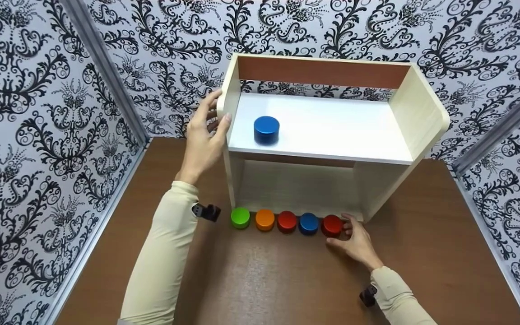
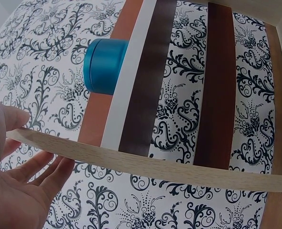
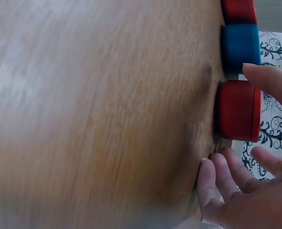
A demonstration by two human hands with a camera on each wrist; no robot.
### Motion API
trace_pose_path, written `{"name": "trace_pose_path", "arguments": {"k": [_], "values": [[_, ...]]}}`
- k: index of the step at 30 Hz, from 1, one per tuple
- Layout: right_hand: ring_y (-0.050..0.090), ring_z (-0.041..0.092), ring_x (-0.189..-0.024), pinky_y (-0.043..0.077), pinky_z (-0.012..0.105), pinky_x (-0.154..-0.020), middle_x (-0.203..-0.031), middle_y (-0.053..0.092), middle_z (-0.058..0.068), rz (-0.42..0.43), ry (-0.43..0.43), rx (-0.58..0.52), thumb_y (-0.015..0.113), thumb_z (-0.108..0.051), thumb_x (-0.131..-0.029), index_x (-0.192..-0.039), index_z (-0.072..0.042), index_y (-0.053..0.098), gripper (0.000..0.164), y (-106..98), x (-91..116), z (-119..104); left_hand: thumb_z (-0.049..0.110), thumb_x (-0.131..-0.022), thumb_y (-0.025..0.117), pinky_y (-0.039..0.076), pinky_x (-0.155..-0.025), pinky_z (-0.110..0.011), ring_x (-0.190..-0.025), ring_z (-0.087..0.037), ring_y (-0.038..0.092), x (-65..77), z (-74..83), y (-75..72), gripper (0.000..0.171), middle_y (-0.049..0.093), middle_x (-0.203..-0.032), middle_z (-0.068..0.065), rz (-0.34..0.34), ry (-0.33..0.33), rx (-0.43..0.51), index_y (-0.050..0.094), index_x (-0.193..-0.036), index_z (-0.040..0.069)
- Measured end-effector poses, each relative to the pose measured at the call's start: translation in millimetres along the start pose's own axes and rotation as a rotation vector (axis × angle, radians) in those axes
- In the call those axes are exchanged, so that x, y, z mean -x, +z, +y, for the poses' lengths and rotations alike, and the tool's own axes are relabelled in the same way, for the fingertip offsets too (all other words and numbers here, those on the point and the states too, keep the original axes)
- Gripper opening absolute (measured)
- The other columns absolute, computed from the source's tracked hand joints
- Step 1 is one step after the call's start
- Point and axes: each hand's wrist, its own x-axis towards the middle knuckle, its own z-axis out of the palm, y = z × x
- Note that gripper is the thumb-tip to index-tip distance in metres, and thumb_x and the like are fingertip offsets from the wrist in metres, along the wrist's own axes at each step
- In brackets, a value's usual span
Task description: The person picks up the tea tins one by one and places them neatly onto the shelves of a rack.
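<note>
My left hand (image 1: 203, 144) grips the front edge of the left side panel (image 2: 131, 160) of a pale wooden shelf unit (image 1: 332, 126), thumb on one face and fingers on the other. A round blue lidded tin (image 1: 266, 131) stands on the white upper shelf near that hand. On the table, my right hand (image 1: 355, 243) is spread around a red tin (image 3: 238, 110) at the right end of a row. A gap shows between its fingers and the tin in the right wrist view. Leftward in the row stand blue (image 1: 308, 224), red (image 1: 286, 221), orange (image 1: 265, 220) and green (image 1: 240, 218) tins.
The row runs along the unit's front bottom edge on the brown table (image 1: 269, 280). An open compartment (image 1: 296, 185) lies below the white shelf. Patterned walls (image 1: 160, 36) stand behind and at both sides. The unit's right side panel (image 1: 422, 113) rises beyond my right hand.
</note>
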Motion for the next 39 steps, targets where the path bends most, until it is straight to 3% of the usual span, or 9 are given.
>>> {"name": "trace_pose_path", "arguments": {"k": [13,19,29,39], "values": [[0.057,0.043,-0.116,0.049,0.061,-0.102,-0.13,0.06,0.027,0.019,-0.091,0.068,0.092,-0.016,-0.072,-0.141,0.005,0.051,0.083,13,-11,4,0.002,-0.099,0.06,0.057,-0.1,-0.034,-0.115,-0.031,0.061,0.2,1.2,0.2,0.048,0.058,-0.129,-0.02,-0.005,-0.006,-0.001,0.05,-0.146,0.005],[0.059,0.045,-0.111,0.051,0.062,-0.099,-0.127,0.061,0.027,0.053,-0.15,0.089,0.09,-0.011,-0.072,-0.135,0.006,0.055,0.075,18,-15,7,0.001,-0.099,0.06,0.058,-0.098,-0.031,-0.113,-0.028,0.063,0.2,1.2,0.5,0.048,0.059,-0.128,-0.018,-0.003,0.007,-0.004,0.05,-0.146,0.004],[0.052,0.047,-0.112,0.048,0.064,-0.098,-0.121,0.059,0.027,0.049,-0.124,0.129,0.089,-0.007,-0.074,-0.134,0.0,0.059,0.068,21,-11,5,0.002,-0.099,0.059,0.058,-0.098,-0.032,-0.114,-0.029,0.062,-0.2,-1.4,0.4,0.048,0.059,-0.128,-0.019,-0.006,0.003,-0.008,0.049,-0.146,0.005],[0.06,0.041,-0.111,0.052,0.06,-0.1,-0.123,0.061,0.022,0.041,-0.128,0.108,0.088,-0.012,-0.078,-0.135,-0.001,0.059,0.066,12,-2,-6,0.003,-0.1,0.06,0.058,-0.098,-0.032,-0.114,-0.029,0.062,0.1,-1.1,0.1,0.047,0.059,-0.129,-0.019,-0.005,0.007,0.003,0.05,-0.146,0.005]]}}
